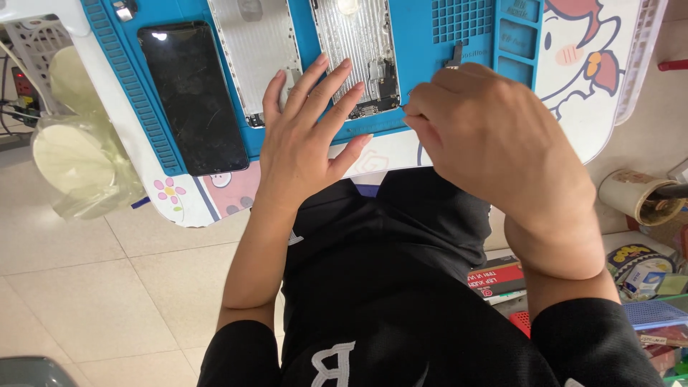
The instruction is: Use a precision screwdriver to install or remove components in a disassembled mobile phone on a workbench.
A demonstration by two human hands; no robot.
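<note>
- A blue repair mat (419, 64) is laid out on a small white table (605, 107) with a cartoon print, and everything else is placed around that mat.
- An opened phone chassis (355, 54) with its insides exposed is seen on the mat, near the mat's front edge and a bit right of its middle.
- The left hand (304, 136) is spread flat with fingers splayed, palm down; its fingertips are pressed on the lower end of the chassis, nothing is gripped by it.
- The right hand (487, 143) is bunched up at the mat's front right corner, fingers pinched together just beside the chassis. Something thin seems to be pinched there, but what it is can't be told.
- A pale back panel (254, 50) is set on the mat just left of the chassis.
- A black phone (192, 97) with a dark screen is parked on the mat's left side.
- A grid of small compartments (462, 18) is moulded into the mat's far right part.
</note>
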